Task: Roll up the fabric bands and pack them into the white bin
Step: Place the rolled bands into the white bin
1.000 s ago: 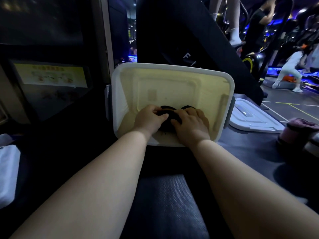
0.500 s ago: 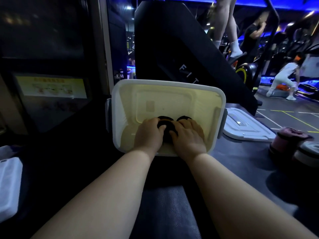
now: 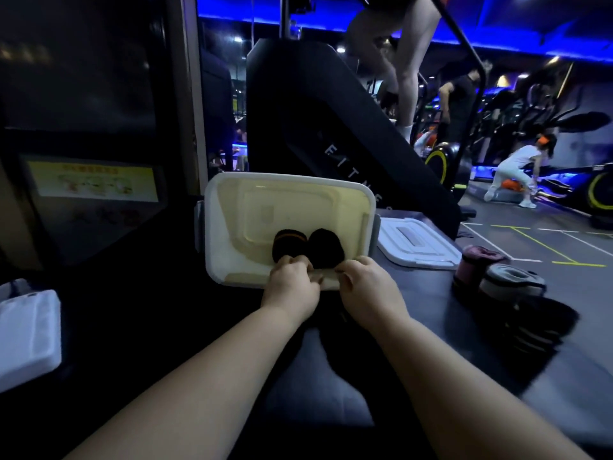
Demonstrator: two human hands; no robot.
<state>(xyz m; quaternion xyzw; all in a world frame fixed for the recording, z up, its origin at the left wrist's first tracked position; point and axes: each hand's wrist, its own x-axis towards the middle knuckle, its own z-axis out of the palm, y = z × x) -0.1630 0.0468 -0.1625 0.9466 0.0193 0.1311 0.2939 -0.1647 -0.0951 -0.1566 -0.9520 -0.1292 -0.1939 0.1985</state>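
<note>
**Item:** fabric bands, rolled. Two are lodged side by side, touching, near the front wall inside the white bin point(image 3: 219, 227): a striped roll point(image 3: 288, 242), dark with an orange band, on the left, and a black roll point(image 3: 326, 249) on the right.

**Handling:** judged light, soft and springy. A roll is likely to loosen if let go carelessly, so it is best taken round its full girth with the free end tucked beneath.

**Hands:** the left hand point(image 3: 292, 287) and right hand point(image 3: 370, 288) are held at the bin's near rim. The fingers are curled inward and kept close together. Whether anything is pinched cannot be told.

**Stock outside the bin:** a pink roll point(image 3: 481, 260) and a grey roll point(image 3: 512, 282) are set just beside each other on the right, next to a heap of dark fabric point(image 3: 537, 327).

**Surface:** a dark surface point(image 3: 428, 287), matte and dimly lit. A white lid point(image 3: 414, 242) lies just right of the bin.

**Room:** a gym under blue light. A black stair machine point(image 3: 315, 127) stands directly behind the bin, and people are seen exercising beyond it.
</note>
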